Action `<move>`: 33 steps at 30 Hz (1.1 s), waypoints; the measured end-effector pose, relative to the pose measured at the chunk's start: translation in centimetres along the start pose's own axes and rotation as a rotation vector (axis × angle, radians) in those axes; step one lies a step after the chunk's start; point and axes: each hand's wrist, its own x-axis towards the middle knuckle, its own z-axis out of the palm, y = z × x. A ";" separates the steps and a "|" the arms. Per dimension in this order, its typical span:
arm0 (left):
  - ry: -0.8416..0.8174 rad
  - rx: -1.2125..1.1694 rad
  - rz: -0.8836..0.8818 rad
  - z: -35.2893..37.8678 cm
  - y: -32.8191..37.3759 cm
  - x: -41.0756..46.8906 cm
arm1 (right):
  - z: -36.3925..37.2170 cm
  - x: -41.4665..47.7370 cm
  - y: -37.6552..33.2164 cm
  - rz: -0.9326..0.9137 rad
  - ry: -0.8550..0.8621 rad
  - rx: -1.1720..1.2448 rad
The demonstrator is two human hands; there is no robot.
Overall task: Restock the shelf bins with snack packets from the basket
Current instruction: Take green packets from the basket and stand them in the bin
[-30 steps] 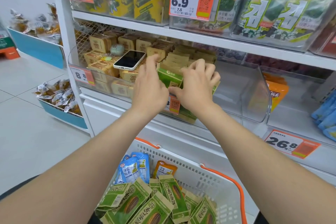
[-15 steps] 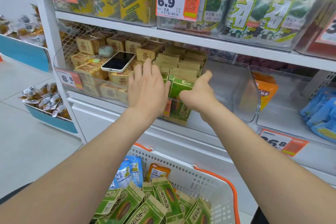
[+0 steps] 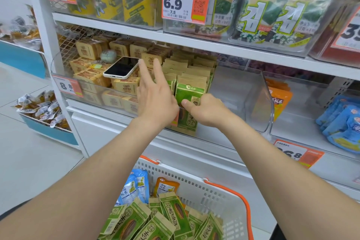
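A green and tan snack packet (image 3: 190,91) stands upright at the front of a row of like packets in the clear shelf bin (image 3: 251,99). My right hand (image 3: 206,110) grips its lower part, thumb across the front. My left hand (image 3: 155,95) is beside the packets on their left, two fingers straight and pointing up. The white basket (image 3: 196,187) with orange handles sits below, holding several green packets (image 3: 148,222), blue packets (image 3: 134,187) and an orange one (image 3: 165,186).
A phone (image 3: 121,68) lies on tan boxed snacks (image 3: 93,76) in the left bin. The right half of the clear bin holds nothing. Orange packets (image 3: 278,99) and blue packets (image 3: 342,121) fill bins to the right. Seaweed packs sit on the shelf above.
The right hand slid from the packet's top to its lower front and curled round it. The left hand's fingers lifted and spread. The packet now stands straighter in the row.
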 end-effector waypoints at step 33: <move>0.091 0.134 0.417 1.7 1.4 -5.5 | -2.0 -1.0 2.3 -0.007 0.379 0.323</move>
